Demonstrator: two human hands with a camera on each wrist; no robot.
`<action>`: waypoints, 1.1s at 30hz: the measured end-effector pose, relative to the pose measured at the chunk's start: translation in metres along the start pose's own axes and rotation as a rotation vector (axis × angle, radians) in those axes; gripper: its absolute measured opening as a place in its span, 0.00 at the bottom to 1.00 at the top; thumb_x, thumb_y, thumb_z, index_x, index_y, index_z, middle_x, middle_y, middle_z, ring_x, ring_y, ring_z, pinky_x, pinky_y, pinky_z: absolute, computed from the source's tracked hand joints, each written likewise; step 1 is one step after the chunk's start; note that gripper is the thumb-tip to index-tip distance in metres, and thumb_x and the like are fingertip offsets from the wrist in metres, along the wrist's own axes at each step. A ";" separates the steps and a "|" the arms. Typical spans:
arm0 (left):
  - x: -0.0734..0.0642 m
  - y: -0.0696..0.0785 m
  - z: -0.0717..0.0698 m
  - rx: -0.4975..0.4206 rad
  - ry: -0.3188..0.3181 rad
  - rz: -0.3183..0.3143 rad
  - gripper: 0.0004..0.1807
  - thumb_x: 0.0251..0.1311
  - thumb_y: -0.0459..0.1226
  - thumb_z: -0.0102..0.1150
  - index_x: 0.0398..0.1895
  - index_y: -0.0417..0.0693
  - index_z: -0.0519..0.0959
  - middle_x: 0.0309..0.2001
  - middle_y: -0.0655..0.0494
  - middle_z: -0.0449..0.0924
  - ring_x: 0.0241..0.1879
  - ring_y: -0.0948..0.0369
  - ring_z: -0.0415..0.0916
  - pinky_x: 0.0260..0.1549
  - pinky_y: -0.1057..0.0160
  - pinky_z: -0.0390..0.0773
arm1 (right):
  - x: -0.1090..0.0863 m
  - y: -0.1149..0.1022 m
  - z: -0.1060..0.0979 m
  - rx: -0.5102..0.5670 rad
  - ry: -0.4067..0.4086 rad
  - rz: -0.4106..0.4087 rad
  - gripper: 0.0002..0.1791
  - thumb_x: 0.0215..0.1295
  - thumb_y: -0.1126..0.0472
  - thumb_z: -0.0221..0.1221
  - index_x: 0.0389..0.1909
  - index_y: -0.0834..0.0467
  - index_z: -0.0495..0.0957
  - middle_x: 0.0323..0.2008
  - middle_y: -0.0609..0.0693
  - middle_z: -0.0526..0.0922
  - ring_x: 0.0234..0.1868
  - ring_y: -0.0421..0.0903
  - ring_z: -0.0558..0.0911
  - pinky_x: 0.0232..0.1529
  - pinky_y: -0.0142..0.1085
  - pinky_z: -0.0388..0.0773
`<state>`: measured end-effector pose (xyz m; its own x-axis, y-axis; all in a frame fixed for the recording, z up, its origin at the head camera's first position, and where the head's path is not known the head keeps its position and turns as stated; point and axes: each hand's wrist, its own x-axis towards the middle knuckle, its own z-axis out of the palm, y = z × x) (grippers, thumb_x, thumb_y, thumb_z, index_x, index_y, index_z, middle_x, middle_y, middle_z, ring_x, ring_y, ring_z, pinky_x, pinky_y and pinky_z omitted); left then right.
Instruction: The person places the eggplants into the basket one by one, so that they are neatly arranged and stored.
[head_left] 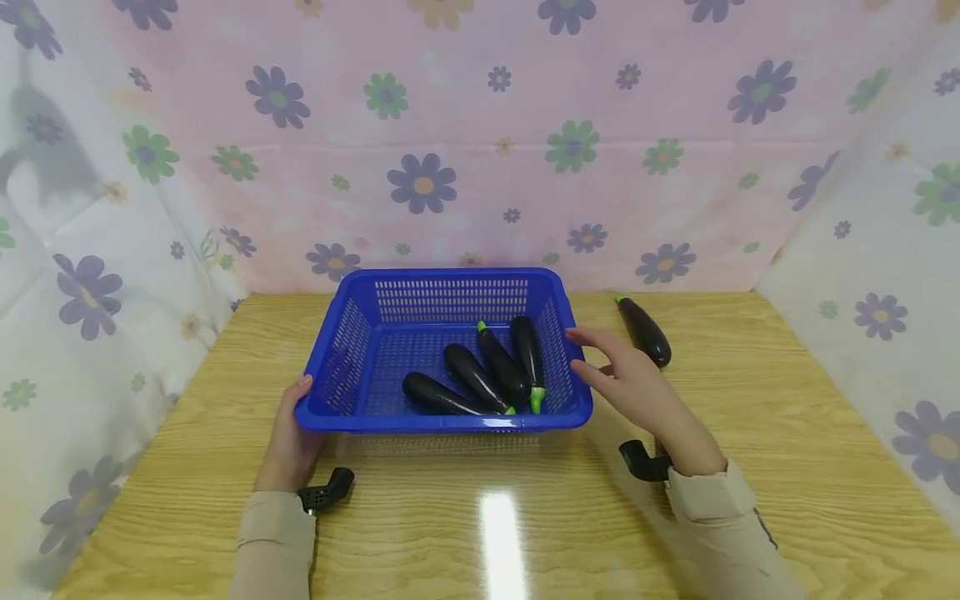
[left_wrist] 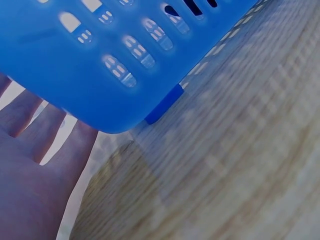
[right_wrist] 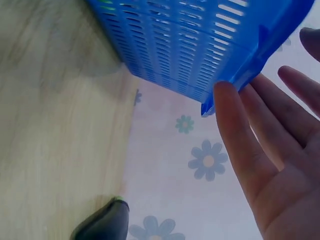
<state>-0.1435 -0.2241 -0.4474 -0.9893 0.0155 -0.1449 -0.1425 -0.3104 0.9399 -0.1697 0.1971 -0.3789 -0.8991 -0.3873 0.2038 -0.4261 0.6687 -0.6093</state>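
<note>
A blue plastic basket (head_left: 450, 423) with slotted walls stands in the middle of the head view. Several dark eggplants (head_left: 501, 367) with green stems lie inside it, toward the front and right. My left hand (head_left: 288, 437) holds the basket's front left corner, thumb on the rim; in the left wrist view its fingers reach up behind the blue wall. At the right rim is my right hand (head_left: 633, 383), thumb and fingers spread apart. In the right wrist view, its fingertips are at the rim's outer side, and whether they press on it I cannot tell.
One more eggplant (head_left: 645, 332) lies on the wooden table (head_left: 420, 517), right of the basket and beyond my right hand. Flowered cloth (head_left: 465, 108) hangs behind the table and along both sides. Black wrist mounts (head_left: 327, 490) sit at both sleeves.
</note>
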 end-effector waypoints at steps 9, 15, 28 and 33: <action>0.003 0.002 0.000 -0.008 -0.030 -0.003 0.33 0.61 0.57 0.35 0.68 0.57 0.49 0.64 0.51 0.53 0.59 0.57 0.55 0.55 0.61 0.51 | -0.027 0.022 -0.011 0.137 0.018 0.038 0.22 0.67 0.54 0.47 0.61 0.49 0.62 0.54 0.48 0.71 0.54 0.46 0.71 0.42 0.38 0.72; 0.004 0.007 -0.001 0.015 -0.025 -0.011 0.33 0.60 0.58 0.36 0.68 0.59 0.49 0.64 0.51 0.53 0.59 0.57 0.55 0.56 0.60 0.49 | -0.046 0.048 -0.017 0.353 0.070 0.094 0.21 0.68 0.56 0.44 0.62 0.51 0.61 0.53 0.54 0.72 0.50 0.45 0.74 0.39 0.34 0.74; 0.003 0.002 -0.002 0.009 -0.018 -0.016 0.33 0.60 0.57 0.36 0.68 0.60 0.50 0.65 0.51 0.53 0.60 0.57 0.54 0.58 0.55 0.44 | -0.077 0.086 -0.032 0.907 -0.012 0.140 0.22 0.72 0.63 0.33 0.65 0.63 0.54 0.51 0.53 0.73 0.50 0.46 0.73 0.41 0.35 0.72; 0.003 0.002 -0.002 0.000 -0.008 -0.019 0.33 0.60 0.57 0.36 0.68 0.59 0.50 0.65 0.52 0.53 0.61 0.57 0.54 0.58 0.56 0.46 | -0.097 0.096 -0.033 0.953 0.037 0.144 0.22 0.71 0.66 0.33 0.64 0.63 0.54 0.50 0.51 0.74 0.51 0.44 0.72 0.43 0.34 0.72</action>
<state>-0.1465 -0.2269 -0.4471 -0.9867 0.0288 -0.1600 -0.1609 -0.3104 0.9369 -0.1265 0.3195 -0.4317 -0.9461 -0.3104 0.0926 -0.0661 -0.0948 -0.9933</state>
